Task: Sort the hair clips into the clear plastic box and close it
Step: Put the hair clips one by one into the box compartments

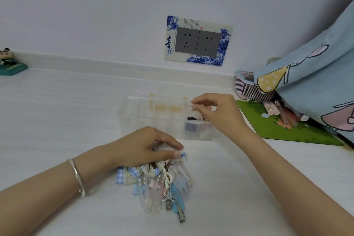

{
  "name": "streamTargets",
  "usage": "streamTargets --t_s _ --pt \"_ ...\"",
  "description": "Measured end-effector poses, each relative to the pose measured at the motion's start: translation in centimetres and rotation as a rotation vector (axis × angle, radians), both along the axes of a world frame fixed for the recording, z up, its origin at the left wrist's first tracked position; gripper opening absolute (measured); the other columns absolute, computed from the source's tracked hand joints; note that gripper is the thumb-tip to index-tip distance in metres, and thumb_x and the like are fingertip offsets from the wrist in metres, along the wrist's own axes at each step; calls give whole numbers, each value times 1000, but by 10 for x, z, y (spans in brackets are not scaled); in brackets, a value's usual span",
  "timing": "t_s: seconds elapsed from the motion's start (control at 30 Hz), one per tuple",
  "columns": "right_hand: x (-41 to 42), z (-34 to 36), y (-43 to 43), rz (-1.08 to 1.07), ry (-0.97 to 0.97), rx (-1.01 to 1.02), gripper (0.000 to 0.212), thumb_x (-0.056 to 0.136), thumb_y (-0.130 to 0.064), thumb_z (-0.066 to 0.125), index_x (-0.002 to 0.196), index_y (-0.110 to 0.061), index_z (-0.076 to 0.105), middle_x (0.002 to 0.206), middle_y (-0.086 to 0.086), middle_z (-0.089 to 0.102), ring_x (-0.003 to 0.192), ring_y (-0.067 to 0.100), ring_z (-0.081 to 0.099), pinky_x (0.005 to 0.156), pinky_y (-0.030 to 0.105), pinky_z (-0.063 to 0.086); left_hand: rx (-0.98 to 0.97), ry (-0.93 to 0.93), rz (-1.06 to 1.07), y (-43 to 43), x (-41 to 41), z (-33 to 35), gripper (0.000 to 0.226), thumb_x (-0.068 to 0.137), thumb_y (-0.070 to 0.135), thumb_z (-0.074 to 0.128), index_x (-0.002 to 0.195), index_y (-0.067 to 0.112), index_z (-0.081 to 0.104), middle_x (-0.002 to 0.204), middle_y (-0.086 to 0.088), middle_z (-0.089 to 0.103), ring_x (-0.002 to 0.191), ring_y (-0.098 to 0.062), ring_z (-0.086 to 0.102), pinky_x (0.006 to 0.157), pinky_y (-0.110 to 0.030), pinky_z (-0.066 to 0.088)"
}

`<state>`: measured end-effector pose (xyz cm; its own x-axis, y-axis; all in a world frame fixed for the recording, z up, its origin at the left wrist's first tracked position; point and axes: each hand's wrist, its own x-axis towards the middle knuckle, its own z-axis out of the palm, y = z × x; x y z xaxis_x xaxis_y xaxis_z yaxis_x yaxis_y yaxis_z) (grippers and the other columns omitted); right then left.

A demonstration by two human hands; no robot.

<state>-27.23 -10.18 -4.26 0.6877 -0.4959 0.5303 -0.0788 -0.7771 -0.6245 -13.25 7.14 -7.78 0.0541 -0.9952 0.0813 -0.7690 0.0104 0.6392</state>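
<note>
A clear plastic box [134, 119] with several compartments stands open on the white table; a few clips [191, 126] lie in its right-hand cells. A pile of hair clips [162, 184], clear, blue, pink and with checked bows, lies in front of it. My left hand [145, 147] rests on the pile's top, thumb and fingers pinching a small clip with a blue tip [182, 156]. My right hand [214, 111] hovers over the box's right end, its fingertips pinched on a small clear clip [193, 105].
A green mat [277, 128] lies to the right with pens and a pink basket [247, 88] behind it. A blue patterned cloth [316, 82] hangs at the far right. A panda figure [9, 61] sits far left. Wall sockets [197, 41] are behind the box.
</note>
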Motion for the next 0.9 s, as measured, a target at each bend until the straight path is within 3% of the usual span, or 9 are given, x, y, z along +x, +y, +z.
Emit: streamTargets --t_s 0.13,0.23,0.4,0.53,0.7,0.9 --pt "-11 -4 1 -26 -35 -15 18 81 -19 71 95 -30 71 93 -10 71 83 4 62 77 10 47 2 -116 21 -4 -1 7 28 84 48 60 109 37 68 100 23 66 97 6 58 83 -16 48" --pt "-24 -4 4 -10 -80 -13 15 81 -19 72 94 -28 71 90 -11 72 86 3 64 82 11 47 28 -190 22 -12 -2 12 29 79 48 66 104 33 70 90 22 66 85 2 61 71 -12 48" --pt "-34 -4 3 -10 -138 2 14 81 -16 71 92 -24 72 85 -12 73 86 3 66 85 18 49 42 -271 4 -24 -8 12 20 77 41 72 92 27 74 90 10 70 72 -5 63 58 -8 42" --pt "-36 -2 -3 -12 -207 44 14 83 -13 69 91 -24 72 88 -16 73 85 5 67 84 19 51 22 -297 -21 -25 -15 12 12 82 32 69 88 23 74 86 9 73 70 -2 61 59 -6 40" --pt "-32 -10 -8 -1 -192 109 19 82 -12 70 86 -30 70 83 -22 72 81 4 68 80 18 52 -63 -192 0 -23 -15 16 6 82 23 70 86 23 73 79 13 71 74 0 60 63 -9 45" --pt "-28 -22 -15 -26 -141 157 13 82 -12 69 87 -24 73 85 -10 74 82 10 68 85 28 54 -468 32 196 -44 0 47 4 76 23 76 79 22 75 74 13 72 62 -1 60 61 -13 47"
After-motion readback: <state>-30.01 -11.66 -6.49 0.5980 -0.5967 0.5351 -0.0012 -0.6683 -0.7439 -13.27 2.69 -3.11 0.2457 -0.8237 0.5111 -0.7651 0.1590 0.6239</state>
